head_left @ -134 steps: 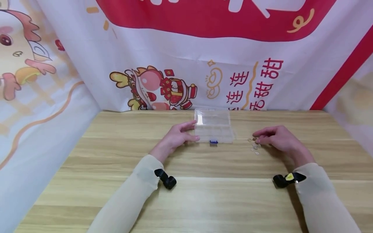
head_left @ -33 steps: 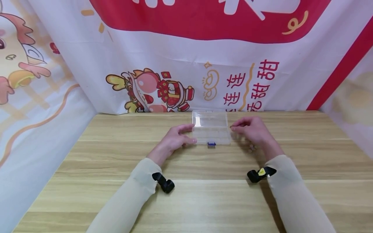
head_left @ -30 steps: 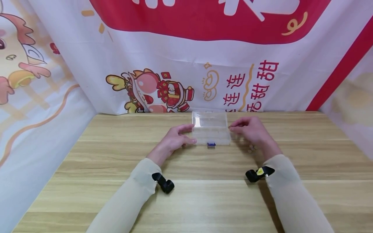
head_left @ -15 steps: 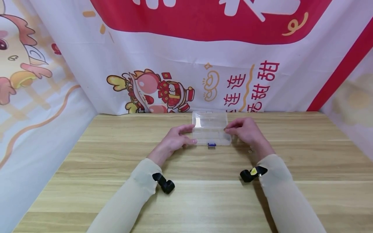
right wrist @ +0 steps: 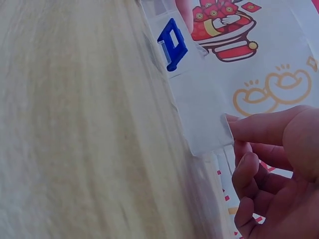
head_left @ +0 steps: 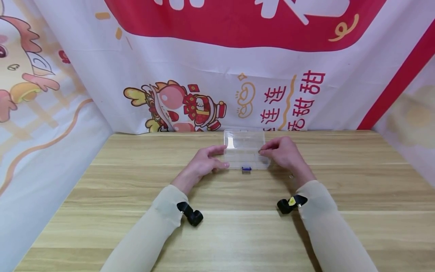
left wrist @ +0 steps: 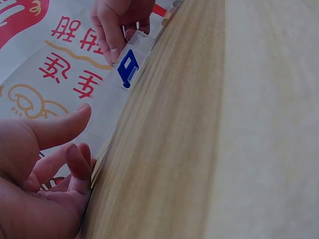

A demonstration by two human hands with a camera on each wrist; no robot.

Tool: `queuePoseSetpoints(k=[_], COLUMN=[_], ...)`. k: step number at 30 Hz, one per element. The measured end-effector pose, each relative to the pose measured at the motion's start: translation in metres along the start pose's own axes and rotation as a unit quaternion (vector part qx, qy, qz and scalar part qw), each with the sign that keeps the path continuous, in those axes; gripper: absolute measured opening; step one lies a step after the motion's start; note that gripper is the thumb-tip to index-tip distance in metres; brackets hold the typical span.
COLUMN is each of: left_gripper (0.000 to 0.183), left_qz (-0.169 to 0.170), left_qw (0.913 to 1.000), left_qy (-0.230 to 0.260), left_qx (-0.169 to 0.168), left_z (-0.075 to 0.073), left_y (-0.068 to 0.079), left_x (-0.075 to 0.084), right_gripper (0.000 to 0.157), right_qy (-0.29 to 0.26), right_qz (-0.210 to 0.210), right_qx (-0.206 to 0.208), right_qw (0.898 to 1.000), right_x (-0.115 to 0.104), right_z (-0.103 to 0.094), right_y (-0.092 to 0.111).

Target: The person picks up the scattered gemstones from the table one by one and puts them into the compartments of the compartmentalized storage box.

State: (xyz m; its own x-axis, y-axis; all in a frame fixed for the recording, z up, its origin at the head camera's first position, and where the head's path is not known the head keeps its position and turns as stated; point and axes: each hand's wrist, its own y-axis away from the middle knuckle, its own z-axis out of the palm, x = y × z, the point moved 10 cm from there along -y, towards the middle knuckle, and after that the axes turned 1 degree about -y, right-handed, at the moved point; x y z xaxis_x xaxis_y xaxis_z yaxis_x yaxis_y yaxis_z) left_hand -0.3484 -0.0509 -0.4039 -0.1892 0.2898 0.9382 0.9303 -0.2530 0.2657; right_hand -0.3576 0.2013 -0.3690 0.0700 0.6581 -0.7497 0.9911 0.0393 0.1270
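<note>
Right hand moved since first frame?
Yes: in the head view, the right hand moved left, from beside the clear box to reaching over its right end.

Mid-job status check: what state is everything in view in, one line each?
Clear box: open, on the table
Lid: open, at the box's far side; exact tilt unclear
Blue latch: unfastened, on the box's front
Left hand: holding the box's left end
Right hand: pinching, over the box's right part
Small dark piece: pinched
Loose small pieces: on the table, near the right hand; count unclear
Printed cloth: hanging behind
</note>
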Motion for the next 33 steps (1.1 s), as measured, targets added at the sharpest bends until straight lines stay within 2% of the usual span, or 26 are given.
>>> queuePoseSetpoints(k=[33], left_gripper=[0.069], left_qz=[0.003], left_qw=[1.0], left_qy=[0.002], left_qx=[-0.004], left_z=[0.0002], left_y=[-0.0006], left_x=[-0.0005], right_gripper=[0.019], right_qy=[0.007], right_qz=[0.047], right_qx=[0.01], right_qw=[0.999], right_x=[0.0026], right_z=[0.0042], right_y=[-0.0003])
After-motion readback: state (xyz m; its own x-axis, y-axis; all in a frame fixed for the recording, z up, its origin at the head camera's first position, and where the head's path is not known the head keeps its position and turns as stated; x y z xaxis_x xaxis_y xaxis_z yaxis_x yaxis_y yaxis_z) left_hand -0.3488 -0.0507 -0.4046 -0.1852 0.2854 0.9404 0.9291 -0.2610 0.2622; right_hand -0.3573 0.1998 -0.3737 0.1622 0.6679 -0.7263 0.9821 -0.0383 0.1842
